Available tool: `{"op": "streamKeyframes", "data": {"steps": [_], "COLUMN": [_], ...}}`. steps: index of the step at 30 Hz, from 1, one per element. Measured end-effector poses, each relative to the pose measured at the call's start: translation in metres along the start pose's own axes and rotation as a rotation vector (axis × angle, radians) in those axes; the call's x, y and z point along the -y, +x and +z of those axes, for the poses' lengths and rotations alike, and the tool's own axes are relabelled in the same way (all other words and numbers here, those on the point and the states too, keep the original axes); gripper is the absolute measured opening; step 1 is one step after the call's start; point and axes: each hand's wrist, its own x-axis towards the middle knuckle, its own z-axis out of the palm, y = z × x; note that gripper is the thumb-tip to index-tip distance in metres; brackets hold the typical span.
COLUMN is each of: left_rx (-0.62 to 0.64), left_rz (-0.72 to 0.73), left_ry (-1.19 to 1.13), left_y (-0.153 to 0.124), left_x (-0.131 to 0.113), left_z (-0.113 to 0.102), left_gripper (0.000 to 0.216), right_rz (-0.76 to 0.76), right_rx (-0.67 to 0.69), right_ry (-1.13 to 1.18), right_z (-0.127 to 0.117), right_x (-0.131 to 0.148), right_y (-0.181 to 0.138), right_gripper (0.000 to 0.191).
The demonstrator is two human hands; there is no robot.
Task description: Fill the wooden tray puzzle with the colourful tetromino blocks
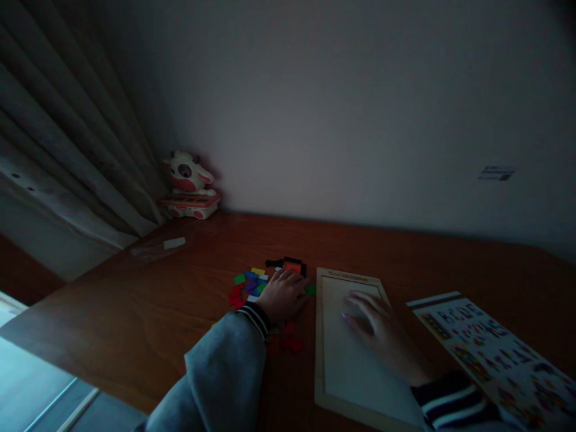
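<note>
My left hand (284,295) rests palm down over a pile of small coloured pieces (250,284), its fingers stretched out and slightly apart. Red, green, blue, purple, yellow and white flat shapes show around it, with red ones (292,344) nearer me; what lies beneath the palm is hidden. Black and orange pieces (293,266) are just beyond the fingertips. To the right lies a white board with a pale wooden frame (319,360). Over its surface is my right hand (382,327), thumb and fingers apart, nothing visible in it; whether it touches the board I cannot tell.
A printed sheet with colourful pictures (490,354) lies right of the board. At the far left corner of the wooden table (180,306) stands a cow-shaped toy (189,186), with a small white paper (174,243) before it. A wall (342,120) and curtain (67,120) bound the table.
</note>
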Motion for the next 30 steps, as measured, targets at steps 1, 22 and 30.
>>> {"op": "streamKeyframes", "data": {"steps": [1,22,30], "left_rx": [0.009,-0.007,-0.021], "left_rz": [0.004,-0.024,0.143], "left_ry": [0.014,-0.083,-0.064], "left_y": [-0.001,-0.006,-0.008], "left_x": [0.002,0.001,-0.006], "left_z": [-0.001,0.0,-0.006], "left_gripper": [0.036,0.027,0.032], "right_rz": [0.002,0.005,0.021], "right_rx": [0.001,0.007,0.029], "right_ry": [0.002,0.006,0.002], "right_z": [0.0,0.001,0.0], "right_x": [0.0,0.002,0.004], "right_y": [0.0,-0.001,-0.001], "right_gripper": [0.036,0.035,0.035]}}
